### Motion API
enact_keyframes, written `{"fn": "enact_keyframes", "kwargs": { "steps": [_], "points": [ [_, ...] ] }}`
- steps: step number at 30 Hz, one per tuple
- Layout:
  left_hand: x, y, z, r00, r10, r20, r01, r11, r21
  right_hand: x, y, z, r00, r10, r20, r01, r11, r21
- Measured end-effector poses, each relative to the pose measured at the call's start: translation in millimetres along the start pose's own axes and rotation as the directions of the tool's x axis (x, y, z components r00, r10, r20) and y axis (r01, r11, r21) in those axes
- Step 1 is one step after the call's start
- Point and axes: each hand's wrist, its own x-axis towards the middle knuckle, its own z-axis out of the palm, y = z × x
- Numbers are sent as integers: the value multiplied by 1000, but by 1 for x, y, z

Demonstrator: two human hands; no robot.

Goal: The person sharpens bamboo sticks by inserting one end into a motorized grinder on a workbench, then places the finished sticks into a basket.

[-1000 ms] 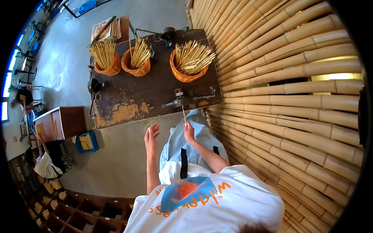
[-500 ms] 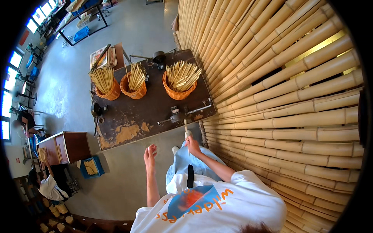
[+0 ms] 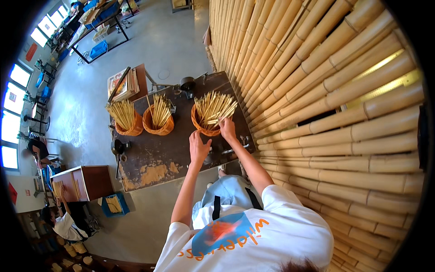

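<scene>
A round orange wicker basket (image 3: 207, 132) full of thin pale bamboo sticks (image 3: 213, 108) stands on the dark worn table (image 3: 152, 147). At its near right rim is my right hand (image 3: 228, 130), its fingers closed around the end of a stick among the others. My left hand (image 3: 198, 148) is beside the near left rim, thumb apart from the fingers, with nothing in it. Below my hands, a metal clamp-like fixture (image 3: 230, 149) on the table edge is partly covered by my right arm.
Two more wicker baskets of sticks, a middle one (image 3: 158, 130) and a left one (image 3: 131, 130), stand on the table. Small black fixtures (image 3: 119, 146) sit along its edges. A bamboo pole wall (image 3: 317, 149) rises close on my right. A co-worker (image 3: 68, 225) handles sticks at a brown cabinet (image 3: 96, 182).
Both hands have reached forward from the near table edge to the right basket. The slim pale piece that my right hand held upright at the fixture no longer shows there.
</scene>
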Motion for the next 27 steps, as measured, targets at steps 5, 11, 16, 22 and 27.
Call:
{"fn": "enact_keyframes", "kwargs": {
  "steps": [5,11,16,22,27],
  "points": [
    [64,-23,45,992,-129,16,115,926,359,6,7,-43,991,90,99,-92,996,18],
    [140,-54,71,989,-44,-138,84,950,302,72,33,-56,950,-99,296,-52,884,464],
    [200,-85,58,955,-50,292,51,999,4,127,36,-27,727,-159,668,-397,696,598],
    [188,-45,48,948,220,229,-221,975,-22,117,15,-24,854,-284,436,187,950,252],
    [166,-42,34,964,212,161,-212,977,-15,104,4,-34,897,-270,349,295,955,-17]
  ]
}}
